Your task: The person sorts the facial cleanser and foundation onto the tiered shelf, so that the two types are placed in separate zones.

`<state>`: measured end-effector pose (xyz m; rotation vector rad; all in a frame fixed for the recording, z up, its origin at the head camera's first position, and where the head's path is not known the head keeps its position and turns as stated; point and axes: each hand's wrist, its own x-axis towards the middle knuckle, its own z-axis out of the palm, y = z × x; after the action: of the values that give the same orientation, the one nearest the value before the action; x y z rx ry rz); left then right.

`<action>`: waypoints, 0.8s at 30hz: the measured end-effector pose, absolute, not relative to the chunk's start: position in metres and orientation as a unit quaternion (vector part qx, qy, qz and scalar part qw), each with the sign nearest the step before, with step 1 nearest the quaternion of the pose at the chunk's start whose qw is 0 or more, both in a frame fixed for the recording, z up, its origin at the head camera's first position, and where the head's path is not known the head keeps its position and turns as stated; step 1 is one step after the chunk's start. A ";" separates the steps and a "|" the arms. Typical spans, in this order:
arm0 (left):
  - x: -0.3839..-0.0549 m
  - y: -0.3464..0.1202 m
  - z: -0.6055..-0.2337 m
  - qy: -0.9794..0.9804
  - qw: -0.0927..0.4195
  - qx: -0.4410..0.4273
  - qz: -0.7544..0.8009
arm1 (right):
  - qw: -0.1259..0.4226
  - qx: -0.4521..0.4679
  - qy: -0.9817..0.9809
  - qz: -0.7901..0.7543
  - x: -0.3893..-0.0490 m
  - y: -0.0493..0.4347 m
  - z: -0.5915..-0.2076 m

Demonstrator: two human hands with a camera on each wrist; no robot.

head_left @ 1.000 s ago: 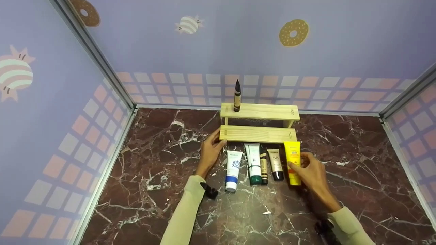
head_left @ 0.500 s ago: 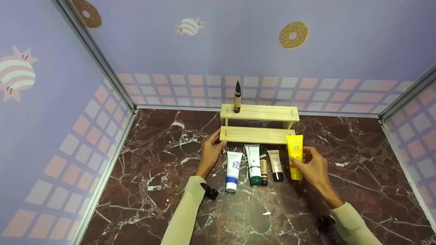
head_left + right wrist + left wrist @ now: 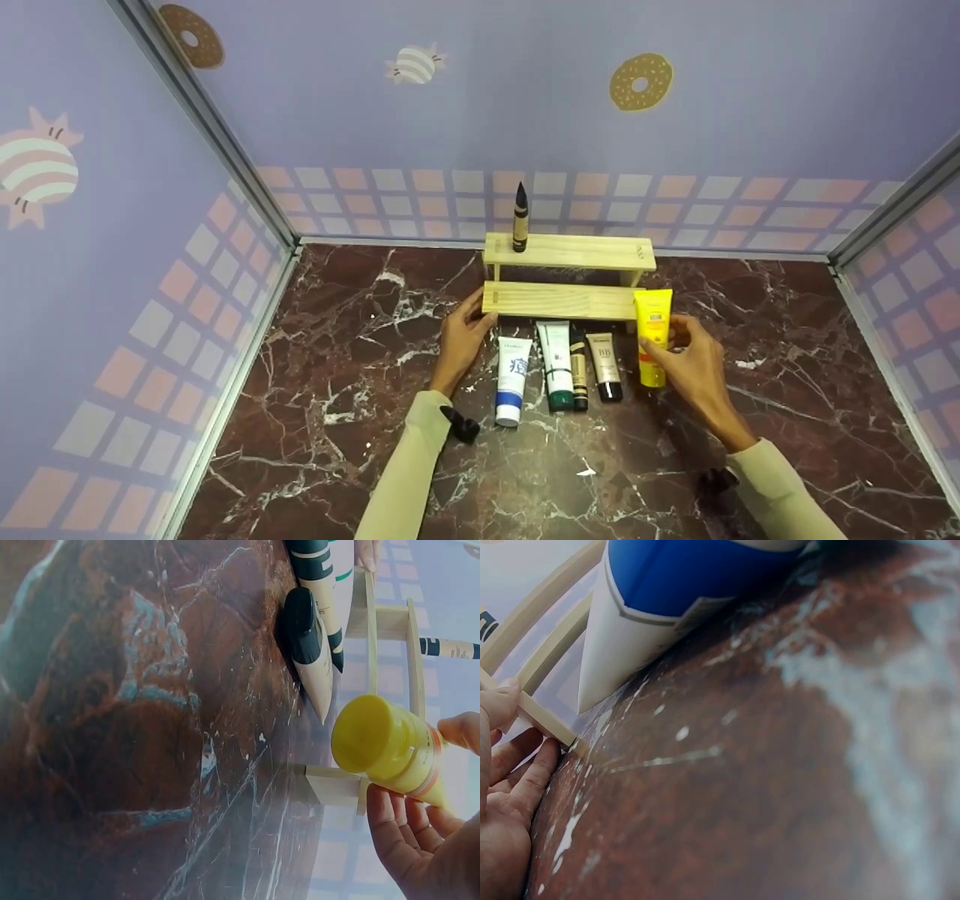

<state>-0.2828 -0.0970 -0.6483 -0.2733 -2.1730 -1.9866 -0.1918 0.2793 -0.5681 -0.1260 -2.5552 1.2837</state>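
Observation:
My right hand (image 3: 696, 364) holds a yellow squeeze tube (image 3: 655, 315) between thumb and fingers. In the right wrist view its yellow cap (image 3: 366, 736) points toward the camera, off the table. The tube's top overlaps the right end of a two-step wooden shelf (image 3: 555, 298) in the head view. My left hand (image 3: 459, 341) grips the left end of the lower step, thumb (image 3: 502, 701) on the wood and fingers beside it. On the upper step a dark-tipped crayon-shaped tube (image 3: 520, 223) stands upright.
Before the shelf lie a white-and-blue tube (image 3: 513, 382), a white tube with a green cap (image 3: 556, 367), another crayon-shaped tube (image 3: 579, 375) and a beige BB cream tube (image 3: 604, 367). Patterned panels (image 3: 465, 112) enclose the marbled tabletop (image 3: 360, 330) at the back and sides.
My right hand has raised the yellow tube off the table and moved it slightly forward, toward the shelf's right end. My left hand stays on the shelf.

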 end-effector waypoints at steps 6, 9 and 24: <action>-0.283 -0.097 -0.648 -0.732 0.091 -0.085 -0.669 | 0.148 -0.040 -0.883 0.443 -0.195 0.278 -0.567; -0.283 -0.097 -0.648 -0.734 0.089 -0.082 -0.669 | 0.151 -0.040 -0.885 0.439 -0.196 0.278 -0.567; -0.282 -0.096 -0.647 -0.738 0.083 -0.069 -0.667 | 0.164 -0.039 -0.880 0.445 -0.208 0.273 -0.562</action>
<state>-0.2823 -0.0965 -0.6475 -0.2047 -2.2023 -1.9906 -0.2078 0.2728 -0.5625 -0.1105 -2.5070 1.2676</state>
